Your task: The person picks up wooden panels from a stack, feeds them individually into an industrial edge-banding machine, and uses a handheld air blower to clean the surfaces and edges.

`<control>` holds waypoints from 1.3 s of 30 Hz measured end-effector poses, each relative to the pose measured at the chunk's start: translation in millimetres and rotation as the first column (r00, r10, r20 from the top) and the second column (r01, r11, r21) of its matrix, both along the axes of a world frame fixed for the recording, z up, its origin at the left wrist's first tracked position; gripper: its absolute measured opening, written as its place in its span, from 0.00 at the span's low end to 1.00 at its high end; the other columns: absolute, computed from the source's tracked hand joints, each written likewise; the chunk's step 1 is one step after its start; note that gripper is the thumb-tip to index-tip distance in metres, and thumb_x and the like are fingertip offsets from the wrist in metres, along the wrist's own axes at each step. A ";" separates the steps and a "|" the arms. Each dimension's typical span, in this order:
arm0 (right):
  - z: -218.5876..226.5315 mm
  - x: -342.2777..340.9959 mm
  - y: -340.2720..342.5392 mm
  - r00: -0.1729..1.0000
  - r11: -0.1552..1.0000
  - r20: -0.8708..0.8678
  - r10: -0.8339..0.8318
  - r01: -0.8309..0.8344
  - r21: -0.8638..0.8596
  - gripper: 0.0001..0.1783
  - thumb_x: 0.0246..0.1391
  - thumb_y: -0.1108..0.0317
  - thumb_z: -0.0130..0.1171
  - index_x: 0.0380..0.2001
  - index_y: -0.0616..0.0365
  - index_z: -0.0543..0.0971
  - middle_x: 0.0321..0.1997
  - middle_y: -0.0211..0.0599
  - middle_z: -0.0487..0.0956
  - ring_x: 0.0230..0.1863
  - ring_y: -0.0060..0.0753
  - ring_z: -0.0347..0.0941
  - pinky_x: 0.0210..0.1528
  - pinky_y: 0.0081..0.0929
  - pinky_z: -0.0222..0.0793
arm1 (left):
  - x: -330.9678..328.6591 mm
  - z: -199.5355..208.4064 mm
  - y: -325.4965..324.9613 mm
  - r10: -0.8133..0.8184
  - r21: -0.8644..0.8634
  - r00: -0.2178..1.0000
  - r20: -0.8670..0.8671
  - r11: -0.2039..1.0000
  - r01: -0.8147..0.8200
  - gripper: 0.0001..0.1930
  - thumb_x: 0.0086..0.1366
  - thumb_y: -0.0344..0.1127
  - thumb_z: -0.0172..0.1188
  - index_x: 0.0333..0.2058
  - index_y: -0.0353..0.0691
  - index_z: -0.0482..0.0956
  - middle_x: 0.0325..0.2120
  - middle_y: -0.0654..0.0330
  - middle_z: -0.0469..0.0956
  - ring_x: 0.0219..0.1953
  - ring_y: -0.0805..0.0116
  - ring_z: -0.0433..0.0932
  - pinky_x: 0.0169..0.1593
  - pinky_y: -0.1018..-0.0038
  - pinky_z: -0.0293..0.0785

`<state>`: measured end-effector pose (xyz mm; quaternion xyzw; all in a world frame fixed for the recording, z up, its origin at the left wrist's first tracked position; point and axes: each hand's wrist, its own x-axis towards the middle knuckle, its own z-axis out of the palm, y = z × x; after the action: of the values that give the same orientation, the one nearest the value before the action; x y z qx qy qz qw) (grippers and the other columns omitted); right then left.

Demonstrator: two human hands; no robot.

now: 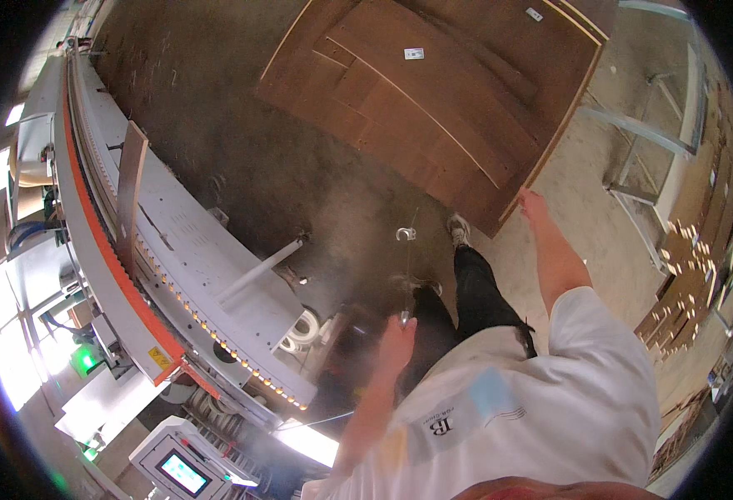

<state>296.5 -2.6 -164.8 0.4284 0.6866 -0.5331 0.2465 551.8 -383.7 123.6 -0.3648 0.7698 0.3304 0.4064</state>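
My left hand (pixel 395 343) is closed in front of my body around a small, shiny metallic piece (pixel 404 317). A thin dark line runs from that piece toward the floor ahead; its kind cannot be made out. My right hand (pixel 533 207) is at the near right edge of a stack of brown wooden panels (pixel 383 125), its fingers bent against the edge. Narrower brown boards lie on top of the stack, and a small white label (pixel 414 53) shows on one. Beyond my left hand, a white C-shaped piece (pixel 405 234) shows near the thin line.
A long white and orange machine (pixel 191 250) with a row of small rollers curves along the left, a narrow board (pixel 131 192) standing on it. Its control panel with a lit screen (pixel 183 472) is at lower left. A metal frame (pixel 641 125) and piled boards (pixel 720 208) stand right.
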 end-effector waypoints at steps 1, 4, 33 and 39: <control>-9.3 -16.2 -2.8 0.999 0.999 -0.025 -0.043 0.043 0.015 0.25 0.64 0.47 0.59 0.51 0.58 0.79 0.43 0.35 0.81 0.47 0.34 0.76 0.52 0.38 0.73 | -8.6 3.0 5.3 -0.055 0.017 0.998 0.042 0.998 0.055 0.26 0.74 0.54 0.52 0.52 0.34 0.71 0.44 0.37 0.81 0.48 0.34 0.80 0.51 0.47 0.74; -36.0 -59.3 1.7 0.996 0.999 0.091 0.011 -0.006 -0.050 0.29 0.62 0.47 0.63 0.57 0.57 0.77 0.49 0.36 0.79 0.50 0.36 0.74 0.58 0.42 0.71 | -15.9 2.2 9.6 -0.192 0.080 0.976 0.104 0.980 0.185 0.26 0.74 0.54 0.53 0.54 0.34 0.71 0.43 0.37 0.81 0.48 0.34 0.80 0.51 0.47 0.74; 256.1 -2.8 -54.4 0.882 0.454 -0.219 -0.417 -0.006 -0.891 0.23 0.60 0.59 0.62 0.55 0.58 0.76 0.58 0.37 0.79 0.60 0.42 0.74 0.64 0.44 0.70 | -8.0 88.9 5.3 0.726 0.618 0.681 -0.093 0.578 -0.532 0.19 0.75 0.49 0.56 0.56 0.44 0.78 0.35 0.65 0.83 0.34 0.74 0.82 0.31 0.78 0.74; 362.9 74.3 -25.4 0.923 0.574 -0.310 -0.228 -0.130 -0.808 0.27 0.60 0.58 0.59 0.60 0.57 0.73 0.59 0.37 0.78 0.58 0.43 0.76 0.61 0.46 0.73 | 0.4 72.0 -14.7 0.936 0.913 0.350 -0.037 0.174 -0.369 0.27 0.74 0.53 0.57 0.64 0.44 0.72 0.52 0.59 0.78 0.47 0.65 0.78 0.48 0.64 0.75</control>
<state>370.8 -28.0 198.0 0.1732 0.3845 -0.8680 0.2622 552.2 -398.5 195.6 -0.3300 0.3499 0.8759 0.0387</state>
